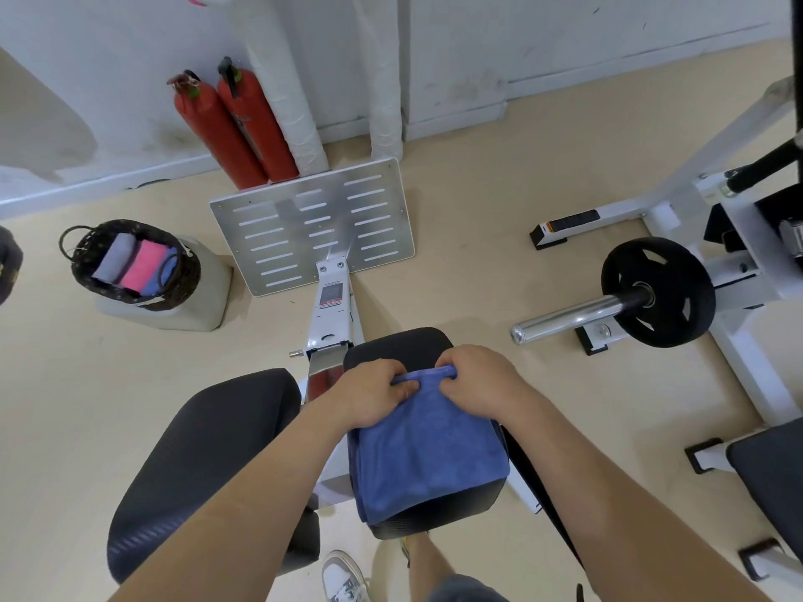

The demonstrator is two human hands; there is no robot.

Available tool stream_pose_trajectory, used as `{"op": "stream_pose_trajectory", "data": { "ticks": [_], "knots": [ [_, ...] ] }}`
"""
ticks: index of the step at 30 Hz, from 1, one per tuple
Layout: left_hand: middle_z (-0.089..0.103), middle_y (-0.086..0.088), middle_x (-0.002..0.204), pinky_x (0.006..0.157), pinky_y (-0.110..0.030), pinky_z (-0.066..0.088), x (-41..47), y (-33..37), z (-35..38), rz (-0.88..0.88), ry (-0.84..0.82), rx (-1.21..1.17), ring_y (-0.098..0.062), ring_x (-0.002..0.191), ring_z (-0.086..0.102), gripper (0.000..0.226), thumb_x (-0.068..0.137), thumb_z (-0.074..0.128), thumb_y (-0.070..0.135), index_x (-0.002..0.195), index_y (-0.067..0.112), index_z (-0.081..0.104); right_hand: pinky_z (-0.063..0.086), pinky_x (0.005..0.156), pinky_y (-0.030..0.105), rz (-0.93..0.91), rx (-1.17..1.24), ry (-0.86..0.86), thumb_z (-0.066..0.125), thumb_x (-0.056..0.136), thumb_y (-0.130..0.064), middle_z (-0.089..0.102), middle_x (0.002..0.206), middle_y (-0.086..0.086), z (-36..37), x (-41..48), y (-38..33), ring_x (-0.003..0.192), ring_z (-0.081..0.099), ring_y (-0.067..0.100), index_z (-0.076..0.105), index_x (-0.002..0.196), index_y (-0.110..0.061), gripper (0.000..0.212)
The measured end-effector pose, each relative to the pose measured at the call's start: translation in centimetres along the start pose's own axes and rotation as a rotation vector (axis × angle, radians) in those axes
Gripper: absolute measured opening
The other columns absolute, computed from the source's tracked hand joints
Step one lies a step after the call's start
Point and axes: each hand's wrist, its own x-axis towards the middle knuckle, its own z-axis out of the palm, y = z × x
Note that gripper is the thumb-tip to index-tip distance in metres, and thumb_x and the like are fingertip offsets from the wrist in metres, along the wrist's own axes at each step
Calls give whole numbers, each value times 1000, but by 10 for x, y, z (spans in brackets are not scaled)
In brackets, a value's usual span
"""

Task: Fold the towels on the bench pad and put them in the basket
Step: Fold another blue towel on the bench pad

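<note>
Beige floor (456,167), white wall (130,58), two red fire extinguishers (234,128) leaning against it.

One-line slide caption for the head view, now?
Left hand and right hand grip the far edge of a blue towel on the bench pad; folded towels sit in the basket.

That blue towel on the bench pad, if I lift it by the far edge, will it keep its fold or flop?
Probably floppy: the blue towel bunches into a roll where the left hand and right hand pinch it, and hangs over the edge of the bench pad. Likely light, being thin cloth. Its plush surface should grip rather than slip.
</note>
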Motion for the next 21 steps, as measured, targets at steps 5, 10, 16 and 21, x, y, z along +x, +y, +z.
{"op": "stream_pose_trajectory", "data": {
  "ticks": [5, 10, 16, 21],
  "knots": [
    [61, -4, 82, 70, -32, 41, 4, -1, -2, -18, -46, -5, -20, 78, 56, 29, 95, 48, 39, 83, 14, 57, 43, 68, 27, 29, -51, -156, 48, 84, -13, 61, 101, -2, -11, 12, -2, 90, 58, 19, 55, 95, -27, 19],
    [60, 7, 73, 65, -26, 42, 6, -11, -7, 7, 4, -1, -11, 71, 55, 21, 87, 60, 42, 72, 28, 59, 45, 70, 28, 55, -46, -247, 51, 83, -8, 62, 107, 3, -20, 21, -5, 95, 59, 22, 58, 106, -20, 27],
    [60, 8, 88, 76, -30, 48, 4, -19, -16, 24, -55, 6, -14, 85, 57, 14, 84, 66, 36, 87, 30, 54, 52, 80, 32, 39, -142, -318, 52, 85, -10, 62, 113, 4, -21, 26, -10, 100, 60, 23, 60, 118, -18, 35],
    [62, 7, 107, 92, -37, 49, 5, -23, -20, -40, -180, -43, -13, 100, 59, 32, 83, 63, 48, 107, 28, 57, 50, 72, 32, 22, -218, -400, 48, 84, -6, 67, 106, 11, -23, 31, -18, 92, 63, 26, 64, 114, -7, 33]
  ]
}}
